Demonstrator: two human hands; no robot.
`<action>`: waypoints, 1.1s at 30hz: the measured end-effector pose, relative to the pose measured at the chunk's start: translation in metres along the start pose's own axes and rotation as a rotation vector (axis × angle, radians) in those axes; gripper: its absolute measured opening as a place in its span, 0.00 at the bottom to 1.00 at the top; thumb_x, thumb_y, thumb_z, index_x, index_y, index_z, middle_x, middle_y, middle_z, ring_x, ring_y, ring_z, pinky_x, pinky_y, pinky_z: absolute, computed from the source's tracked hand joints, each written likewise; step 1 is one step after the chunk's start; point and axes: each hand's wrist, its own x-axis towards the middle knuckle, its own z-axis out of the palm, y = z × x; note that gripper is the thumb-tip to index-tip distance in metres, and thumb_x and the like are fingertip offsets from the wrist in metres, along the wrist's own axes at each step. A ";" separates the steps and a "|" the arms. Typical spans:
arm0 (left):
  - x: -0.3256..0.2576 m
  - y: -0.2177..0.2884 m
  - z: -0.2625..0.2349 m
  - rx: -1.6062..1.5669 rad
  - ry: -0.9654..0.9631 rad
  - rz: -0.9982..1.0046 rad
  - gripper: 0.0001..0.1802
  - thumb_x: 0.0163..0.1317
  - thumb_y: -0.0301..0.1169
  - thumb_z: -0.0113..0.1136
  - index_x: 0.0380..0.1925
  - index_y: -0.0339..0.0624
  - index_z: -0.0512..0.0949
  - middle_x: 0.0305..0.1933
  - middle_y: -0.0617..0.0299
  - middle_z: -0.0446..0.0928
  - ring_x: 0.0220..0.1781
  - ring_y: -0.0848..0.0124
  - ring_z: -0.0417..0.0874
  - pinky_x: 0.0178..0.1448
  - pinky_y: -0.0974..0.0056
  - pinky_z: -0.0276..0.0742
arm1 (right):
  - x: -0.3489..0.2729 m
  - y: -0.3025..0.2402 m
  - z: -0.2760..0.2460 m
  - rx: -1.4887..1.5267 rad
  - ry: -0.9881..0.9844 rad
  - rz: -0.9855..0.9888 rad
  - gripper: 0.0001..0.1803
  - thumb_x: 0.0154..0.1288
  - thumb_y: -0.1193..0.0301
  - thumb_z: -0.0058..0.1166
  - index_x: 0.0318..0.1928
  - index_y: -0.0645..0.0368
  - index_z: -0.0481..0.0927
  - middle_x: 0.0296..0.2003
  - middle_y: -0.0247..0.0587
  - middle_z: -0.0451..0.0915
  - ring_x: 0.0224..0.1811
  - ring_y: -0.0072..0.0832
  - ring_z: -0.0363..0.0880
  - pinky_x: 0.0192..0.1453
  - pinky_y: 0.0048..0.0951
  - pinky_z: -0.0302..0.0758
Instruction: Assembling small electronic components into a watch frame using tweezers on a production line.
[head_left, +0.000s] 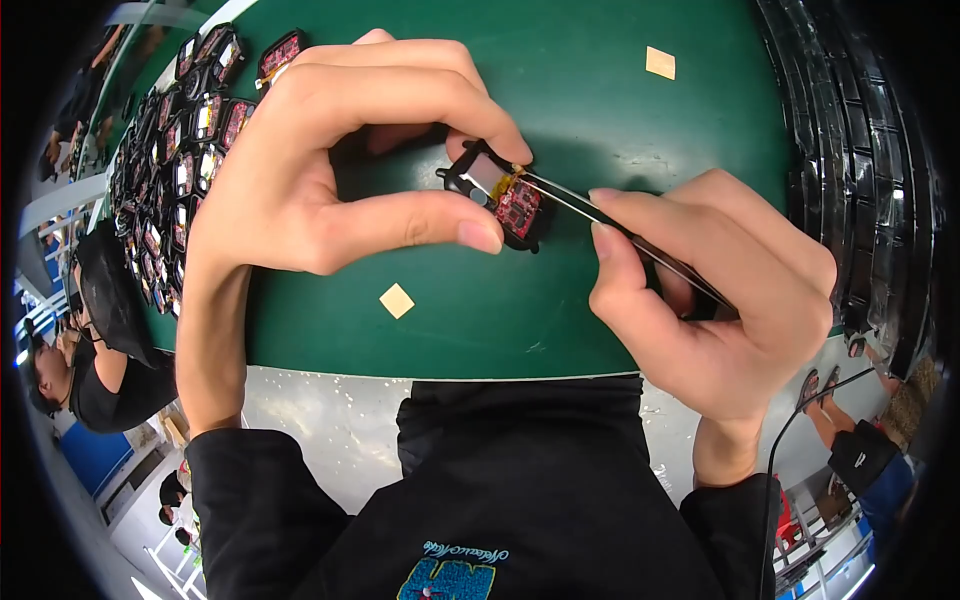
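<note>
My left hand (330,165) pinches a small black device housing (497,195) between thumb and forefinger, just above the green mat (600,100). A red circuit board and a silvery cell show inside the housing. My right hand (715,300) grips black tweezers (620,235) like a pen. Their tips touch the red board at the housing's right side.
Rows of several similar black housings with red boards (190,150) lie at the mat's far left. Two small tan squares (397,300) (660,62) rest on the mat. Stacked black trays (860,180) stand on the right. Other people sit at lower left and lower right.
</note>
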 end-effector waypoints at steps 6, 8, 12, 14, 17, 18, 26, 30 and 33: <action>-0.001 -0.001 0.002 -0.006 0.008 -0.009 0.33 0.47 0.51 0.86 0.46 0.37 0.93 0.41 0.62 0.87 0.31 0.75 0.70 0.38 0.65 0.61 | -0.001 0.001 0.000 -0.023 0.021 -0.008 0.15 0.49 0.88 0.73 0.40 0.67 0.94 0.23 0.31 0.79 0.17 0.13 0.64 0.23 0.21 0.55; 0.000 -0.002 0.002 -0.015 0.011 -0.010 0.33 0.47 0.51 0.86 0.46 0.37 0.93 0.41 0.62 0.87 0.31 0.75 0.70 0.38 0.65 0.61 | -0.001 0.001 0.001 -0.023 0.026 -0.020 0.15 0.49 0.88 0.73 0.40 0.67 0.94 0.24 0.32 0.79 0.17 0.13 0.64 0.23 0.21 0.55; 0.000 -0.001 0.002 -0.005 0.017 0.006 0.33 0.47 0.50 0.86 0.46 0.36 0.92 0.41 0.62 0.87 0.31 0.74 0.71 0.38 0.65 0.61 | 0.000 -0.001 0.002 -0.009 0.015 -0.007 0.15 0.51 0.89 0.73 0.41 0.67 0.94 0.25 0.32 0.80 0.18 0.13 0.65 0.23 0.21 0.56; 0.000 -0.001 0.002 0.005 0.020 0.008 0.33 0.47 0.50 0.86 0.46 0.36 0.92 0.41 0.62 0.87 0.31 0.74 0.71 0.38 0.65 0.61 | -0.001 0.000 0.002 -0.004 0.009 -0.003 0.15 0.54 0.90 0.73 0.42 0.67 0.95 0.25 0.32 0.81 0.19 0.13 0.67 0.23 0.21 0.58; 0.000 0.001 0.001 0.021 0.022 0.008 0.33 0.47 0.50 0.86 0.46 0.36 0.93 0.40 0.61 0.87 0.31 0.74 0.71 0.39 0.65 0.61 | -0.001 0.000 0.001 0.033 -0.012 0.018 0.14 0.55 0.90 0.72 0.42 0.67 0.94 0.25 0.33 0.81 0.20 0.14 0.69 0.23 0.21 0.59; 0.000 0.001 0.002 0.025 0.023 -0.004 0.33 0.46 0.51 0.86 0.46 0.36 0.93 0.40 0.61 0.87 0.31 0.74 0.71 0.38 0.65 0.61 | 0.000 0.001 0.001 0.031 -0.011 0.019 0.14 0.55 0.90 0.72 0.42 0.67 0.94 0.25 0.33 0.81 0.20 0.14 0.69 0.23 0.21 0.59; -0.001 0.004 0.005 0.017 0.062 0.009 0.34 0.44 0.50 0.88 0.46 0.36 0.93 0.39 0.62 0.86 0.32 0.74 0.72 0.37 0.66 0.61 | 0.004 -0.003 -0.007 0.055 -0.083 0.062 0.14 0.54 0.90 0.71 0.42 0.68 0.94 0.24 0.35 0.82 0.21 0.16 0.72 0.25 0.21 0.61; -0.002 0.005 0.004 0.026 0.054 -0.010 0.34 0.44 0.50 0.88 0.46 0.35 0.93 0.39 0.62 0.86 0.31 0.75 0.71 0.36 0.66 0.61 | 0.006 -0.003 -0.007 0.083 -0.088 0.092 0.13 0.55 0.90 0.70 0.42 0.69 0.94 0.24 0.36 0.82 0.21 0.17 0.73 0.25 0.21 0.61; -0.002 0.004 0.006 0.024 0.058 0.001 0.34 0.44 0.49 0.88 0.45 0.35 0.93 0.39 0.61 0.86 0.31 0.74 0.71 0.36 0.66 0.62 | 0.006 -0.003 -0.007 0.070 -0.103 0.117 0.12 0.56 0.89 0.70 0.42 0.69 0.94 0.24 0.36 0.82 0.21 0.16 0.73 0.25 0.21 0.61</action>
